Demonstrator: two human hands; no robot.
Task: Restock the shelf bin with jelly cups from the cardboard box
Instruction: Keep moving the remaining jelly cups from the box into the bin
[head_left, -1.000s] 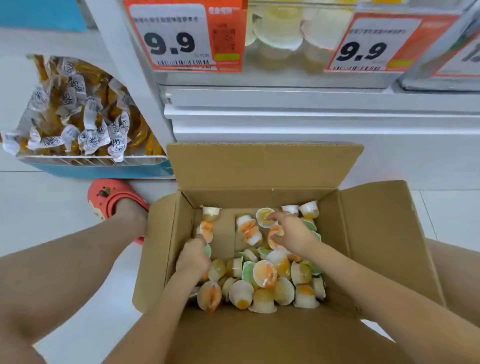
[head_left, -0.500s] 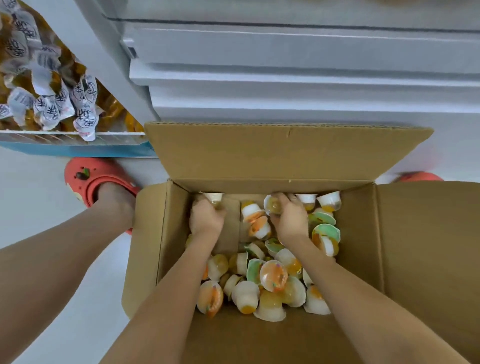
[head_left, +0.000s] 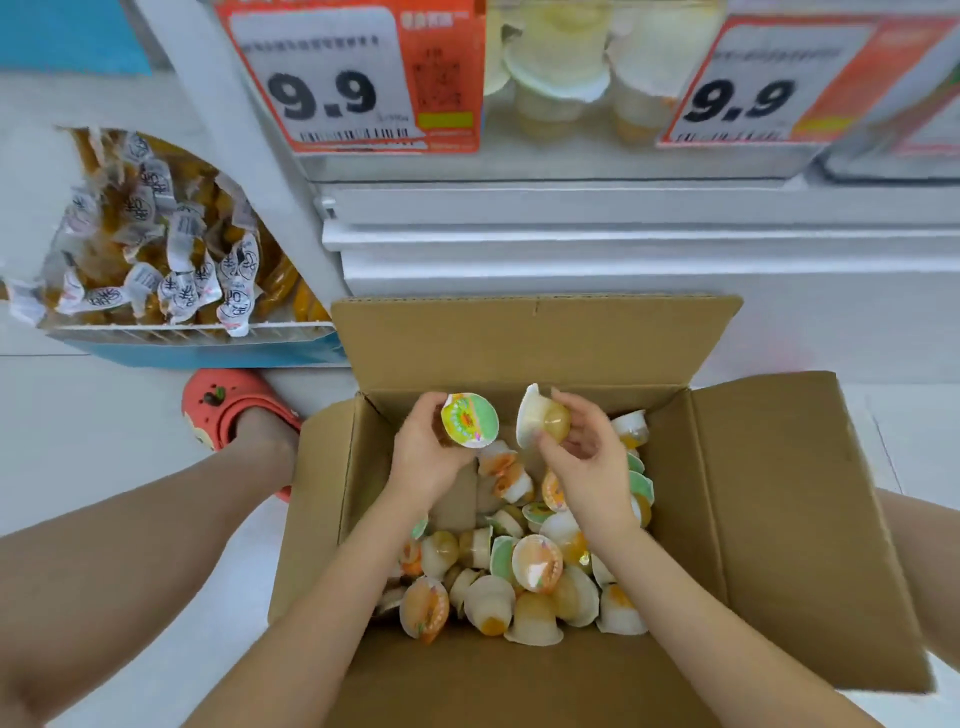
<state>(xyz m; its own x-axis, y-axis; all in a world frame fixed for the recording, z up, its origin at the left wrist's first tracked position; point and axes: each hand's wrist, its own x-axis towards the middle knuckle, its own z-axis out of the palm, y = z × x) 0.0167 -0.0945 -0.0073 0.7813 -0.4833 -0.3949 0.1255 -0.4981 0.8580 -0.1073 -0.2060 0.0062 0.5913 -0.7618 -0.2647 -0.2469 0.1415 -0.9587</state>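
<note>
Fingers of the left hand (head_left: 426, 457) curl round a jelly cup (head_left: 470, 420) with a green-and-yellow printed lid facing up; the right hand (head_left: 587, 452) pinches a second cup (head_left: 543, 422) — translucent, amber jelly, lid turned sideways. Both are held above the cardboard box (head_left: 779, 519), where loose cups (head_left: 519, 582) lie heaped. Above, the shelf bin (head_left: 561, 104) carries price tags (head_left: 332, 78) reading 9.9.

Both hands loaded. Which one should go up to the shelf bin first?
Probably right. The right hand holds its jelly cup almost straight below the shelf bin; the left hand with its green-lidded cup sits further left.
</note>
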